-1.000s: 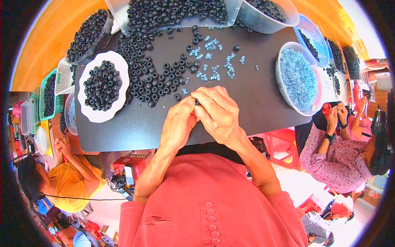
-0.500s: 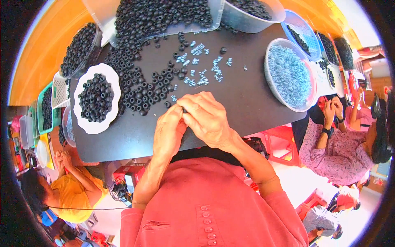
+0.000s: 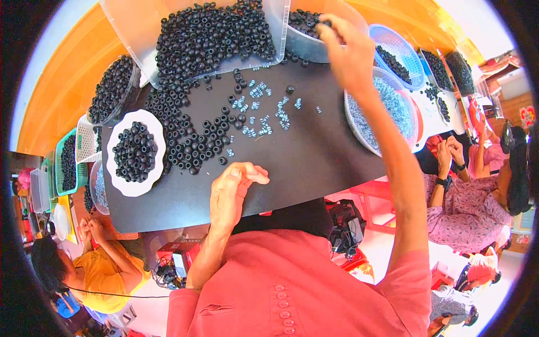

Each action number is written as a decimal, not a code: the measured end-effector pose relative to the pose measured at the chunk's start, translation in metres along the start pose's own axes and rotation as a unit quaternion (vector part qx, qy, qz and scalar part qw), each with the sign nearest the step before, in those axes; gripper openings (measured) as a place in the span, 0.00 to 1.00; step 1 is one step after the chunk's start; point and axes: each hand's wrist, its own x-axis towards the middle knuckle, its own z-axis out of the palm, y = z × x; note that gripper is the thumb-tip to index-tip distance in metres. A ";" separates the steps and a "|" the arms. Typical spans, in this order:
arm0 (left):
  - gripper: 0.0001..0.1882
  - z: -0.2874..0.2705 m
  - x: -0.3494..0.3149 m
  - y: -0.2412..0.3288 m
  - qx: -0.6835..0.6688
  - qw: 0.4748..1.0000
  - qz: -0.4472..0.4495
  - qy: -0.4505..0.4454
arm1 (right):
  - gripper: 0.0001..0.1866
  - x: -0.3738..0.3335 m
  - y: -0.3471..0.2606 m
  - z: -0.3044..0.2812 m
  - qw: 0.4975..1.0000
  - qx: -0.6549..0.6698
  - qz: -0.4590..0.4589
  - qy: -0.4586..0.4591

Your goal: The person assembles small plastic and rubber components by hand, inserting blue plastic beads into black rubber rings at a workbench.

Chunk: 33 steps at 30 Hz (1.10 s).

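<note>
My right hand [image 3: 349, 56] reaches out over the clear round tub [image 3: 306, 49] of small black pieces at the back. Its fingers are apart, and I make out nothing held in them. Above the table's front edge, my left hand [image 3: 231, 191] has its fingers bent and drawn together, with no object showing in it. Round black pieces with holes [image 3: 196, 140] lie in a heap on the table left of centre. Small pale coiled springs [image 3: 282, 115] are scattered to their right. A scalloped white plate [image 3: 119, 181] on the left carries more black pieces.
A large clear bin [image 3: 281, 33] of black pieces stands at the back. Beneath my right forearm is a round tub [image 3: 359, 132] of pale-blue springs. A blue basket [image 3: 412, 39] sits beyond it. Other people work at left and right, including one in a yellow shirt [image 3: 109, 275].
My two hands were together, fingertips meeting near the table front. My right hand has gone up and right to the back tub; my left stayed near its place. The view has shifted slightly.
</note>
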 end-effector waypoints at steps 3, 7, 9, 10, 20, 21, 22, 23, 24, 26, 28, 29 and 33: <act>0.18 0.001 0.000 -0.001 0.018 1.000 -0.004 -0.003 | 0.14 0.025 0.051 0.005 0.988 -0.115 -0.103 -0.015; 0.19 0.000 -0.002 0.002 0.046 0.999 -0.008 0.013 | 0.13 -0.014 0.014 0.003 0.992 -0.070 -0.086 -0.053; 0.19 -0.002 -0.002 0.000 0.028 1.000 -0.012 0.005 | 0.09 -0.046 0.001 -0.002 0.966 -0.148 -0.109 -0.180; 0.19 -0.004 -0.002 -0.001 0.014 1.000 -0.012 -0.006 | 0.09 -0.061 -0.009 -0.005 0.966 -0.144 -0.110 -0.185; 0.16 -0.004 -0.004 0.000 0.085 0.996 -0.014 0.001 | 0.07 -0.110 -0.002 0.003 0.943 -0.214 -0.047 -0.250; 0.16 -0.003 -0.005 0.002 0.089 0.996 -0.013 0.005 | 0.07 -0.110 0.000 0.001 0.951 -0.192 -0.024 -0.240; 0.15 0.000 -0.004 0.002 0.112 0.993 -0.019 0.009 | 0.07 -0.109 0.002 0.001 0.958 -0.173 -0.002 -0.229; 0.14 0.002 -0.003 0.004 0.135 0.990 -0.026 0.012 | 0.07 -0.111 0.002 0.003 0.959 -0.170 -0.003 -0.227; 0.10 0.003 -0.001 0.005 0.116 0.993 -0.034 0.012 | 0.07 -0.116 0.002 0.006 0.974 -0.106 0.017 -0.201; 0.09 0.011 0.008 0.022 0.173 0.984 -0.044 -0.002 | 0.09 -0.127 0.002 0.011 0.985 0.018 0.083 -0.149; 0.07 0.017 0.023 0.036 0.262 0.964 -0.033 -0.020 | 0.09 -0.131 -0.007 0.013 0.983 0.065 0.120 -0.125; 0.09 0.015 0.036 0.040 0.333 0.942 0.018 -0.045 | 0.09 -0.133 -0.009 0.012 0.976 0.111 0.156 -0.102; 0.10 0.026 0.107 0.043 0.523 0.809 0.256 -0.081 | 0.08 -0.141 -0.003 0.012 0.944 0.180 0.265 -0.081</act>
